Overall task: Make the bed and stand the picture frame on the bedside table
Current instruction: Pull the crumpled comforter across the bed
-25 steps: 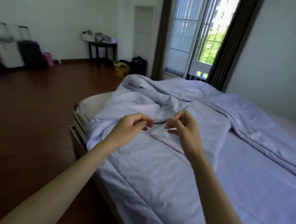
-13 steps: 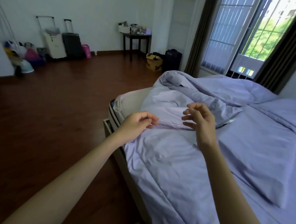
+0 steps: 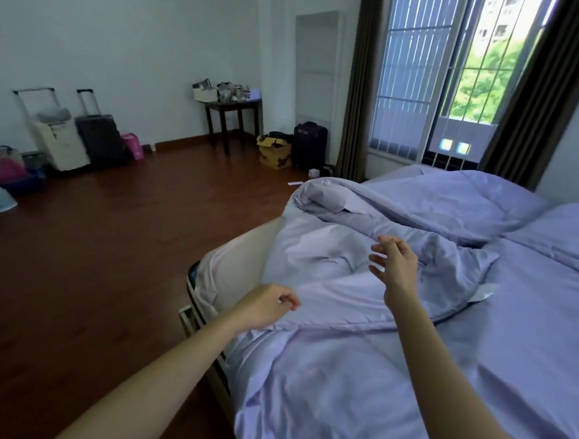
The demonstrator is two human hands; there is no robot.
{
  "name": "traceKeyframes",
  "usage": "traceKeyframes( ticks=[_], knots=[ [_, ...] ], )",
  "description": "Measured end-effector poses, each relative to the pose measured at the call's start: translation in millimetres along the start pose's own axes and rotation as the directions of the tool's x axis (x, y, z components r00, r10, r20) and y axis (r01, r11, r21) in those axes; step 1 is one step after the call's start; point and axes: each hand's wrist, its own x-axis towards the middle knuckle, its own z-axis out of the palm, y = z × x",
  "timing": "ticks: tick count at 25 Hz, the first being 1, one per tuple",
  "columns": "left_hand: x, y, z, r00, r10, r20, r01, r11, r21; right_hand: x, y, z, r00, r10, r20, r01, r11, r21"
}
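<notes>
A lilac duvet (image 3: 355, 378) lies rumpled over the bed, bunched into a heap (image 3: 367, 207) near the far corner. The bare cream mattress corner (image 3: 236, 267) shows at the left, above the bed frame (image 3: 189, 315). My left hand (image 3: 266, 307) hovers over the duvet's left edge with its fingers curled and no cloth visible in them. Further in, my right hand (image 3: 396, 264) is raised over the folds with its fingers spread, holding nothing. No picture frame or bedside table is in view.
Dark wood floor (image 3: 106, 275) stretches left of the bed. Along the far wall stand a white suitcase (image 3: 60, 141), a dark suitcase (image 3: 97, 137), a small dark table (image 3: 234, 112), a cardboard box (image 3: 275, 151) and a black case (image 3: 308, 145). Bags (image 3: 7, 172) sit far left.
Both hands have let go of the duvet edge and moved apart: the left dropped lower, the right opened and lifted. The view swung left.
</notes>
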Motion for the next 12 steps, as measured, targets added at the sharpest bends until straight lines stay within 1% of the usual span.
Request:
traceKeyframes(
  ticks=[2, 3, 4, 5, 6, 7, 8, 10, 12],
  knots=[
    [27.9, -14.3, 5.2, 0.999, 0.01, 0.037, -0.011, 1.0, 0.027, 20.8, 18.0, 4.5, 0.999, 0.048, -0.02, -0.049, 0.998, -0.036],
    [45.6, -23.3, 10.4, 0.996, 0.022, 0.081, -0.031, 0.994, 0.109, 31.8, 30.7, 4.5, 0.996, 0.078, -0.036, -0.08, 0.995, -0.057],
    [62.2, -32.3, 16.7, 0.991, 0.061, 0.121, -0.089, 0.966, 0.242, 41.2, 44.9, 2.4, 0.992, 0.112, -0.066, -0.117, 0.99, -0.073],
    [77.4, -40.5, 23.9, 0.982, 0.12, 0.147, -0.17, 0.9, 0.401, 49.3, 60.9, -2.0, 0.982, 0.149, -0.115, -0.159, 0.983, -0.087],
    [93.4, -50.4, 32.3, 0.969, 0.181, 0.166, -0.242, 0.81, 0.533, 56.5, 78.7, -8.4, 0.965, 0.189, -0.181, -0.208, 0.974, -0.093],
    [108.1, -59.8, 40.8, 0.958, 0.215, 0.189, -0.287, 0.741, 0.607, 62.2, 96.5, -16.4, 0.94, 0.227, -0.254, -0.257, 0.962, -0.089],
    [127.0, -70.3, 51.1, 0.946, 0.228, 0.231, -0.324, 0.695, 0.641, 68.8, 115.1, -25.1, 0.906, 0.261, -0.334, -0.303, 0.95, -0.08],
    [160.7, -91.0, 70.6, 0.919, 0.192, 0.345, -0.383, 0.642, 0.664, 70.4, 151.0, -39.2, 0.825, 0.324, -0.464, -0.409, 0.908, -0.093],
    [191.6, -112.4, 85.6, 0.887, 0.171, 0.429, -0.438, 0.605, 0.665, 61.9, 187.8, -37.9, 0.743, 0.371, -0.557, -0.496, 0.864, -0.086]
  ],
)
